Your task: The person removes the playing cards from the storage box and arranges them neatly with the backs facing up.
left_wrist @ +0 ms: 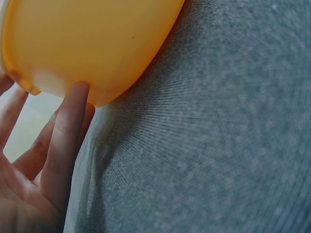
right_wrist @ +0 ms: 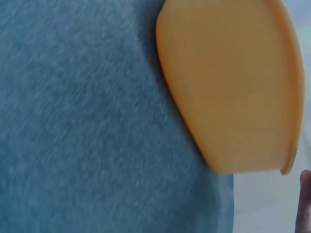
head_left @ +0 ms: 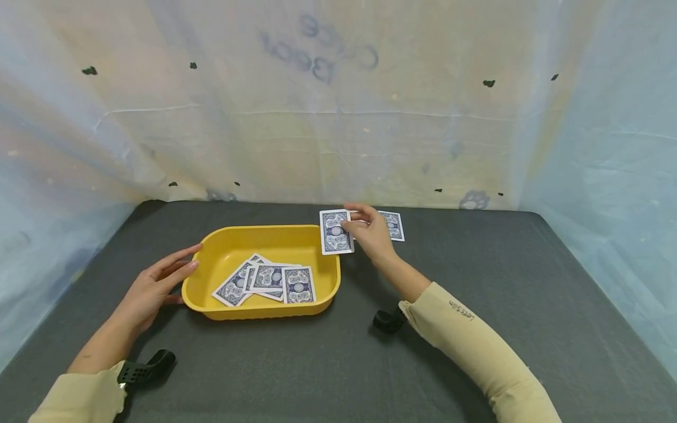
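Observation:
My right hand [head_left: 372,234] pinches a blue-backed playing card [head_left: 335,232] between thumb and fingers, above the back right corner of a yellow plastic tub [head_left: 261,314]. Inside the tub several playing cards [head_left: 268,277] lie face down in a loose, overlapping heap. At the tub's left end, my left hand [head_left: 153,286] touches the rim and outer wall with fairly straight fingers. The left wrist view shows those fingertips against the yellow wall. In the right wrist view only a fingertip [right_wrist: 305,182] appears, at the edge; the held card is out of sight.
Another face-down card [head_left: 392,225] lies on the dark grey table [head_left: 476,282] behind my right hand, partly hidden by it. Pale plastic sheeting [head_left: 338,147] hangs along the table's back and sides. Black straps circle both wrists.

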The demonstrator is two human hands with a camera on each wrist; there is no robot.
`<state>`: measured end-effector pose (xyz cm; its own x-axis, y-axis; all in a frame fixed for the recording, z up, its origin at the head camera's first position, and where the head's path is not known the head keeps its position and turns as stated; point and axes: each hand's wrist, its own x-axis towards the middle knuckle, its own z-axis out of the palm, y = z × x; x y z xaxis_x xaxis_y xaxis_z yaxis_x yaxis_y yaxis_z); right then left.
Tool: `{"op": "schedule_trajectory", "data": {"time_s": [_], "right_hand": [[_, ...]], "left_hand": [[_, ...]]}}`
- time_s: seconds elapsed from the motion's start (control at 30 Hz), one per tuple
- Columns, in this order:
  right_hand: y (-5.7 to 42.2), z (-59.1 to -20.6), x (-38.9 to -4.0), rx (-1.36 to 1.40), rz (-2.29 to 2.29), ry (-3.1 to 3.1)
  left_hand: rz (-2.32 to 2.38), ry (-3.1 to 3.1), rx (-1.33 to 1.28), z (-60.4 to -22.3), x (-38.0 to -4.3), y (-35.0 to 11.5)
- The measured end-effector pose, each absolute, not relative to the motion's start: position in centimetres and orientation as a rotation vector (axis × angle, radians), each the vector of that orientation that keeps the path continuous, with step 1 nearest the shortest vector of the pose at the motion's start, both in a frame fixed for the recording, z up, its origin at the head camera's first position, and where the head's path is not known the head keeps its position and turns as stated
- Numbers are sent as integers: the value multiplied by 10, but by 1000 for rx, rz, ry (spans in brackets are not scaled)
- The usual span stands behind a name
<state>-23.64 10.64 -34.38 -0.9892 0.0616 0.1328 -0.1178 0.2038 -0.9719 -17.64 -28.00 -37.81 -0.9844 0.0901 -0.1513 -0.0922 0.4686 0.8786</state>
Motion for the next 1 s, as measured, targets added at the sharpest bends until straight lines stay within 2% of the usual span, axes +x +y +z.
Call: {"op": "schedule_trajectory", "data": {"time_s": [1.0], "right_hand": [[159, -350, -237, 80, 1775, -2595]], "left_hand": [[1495, 2562, -52, -379, -177, -279]]}}
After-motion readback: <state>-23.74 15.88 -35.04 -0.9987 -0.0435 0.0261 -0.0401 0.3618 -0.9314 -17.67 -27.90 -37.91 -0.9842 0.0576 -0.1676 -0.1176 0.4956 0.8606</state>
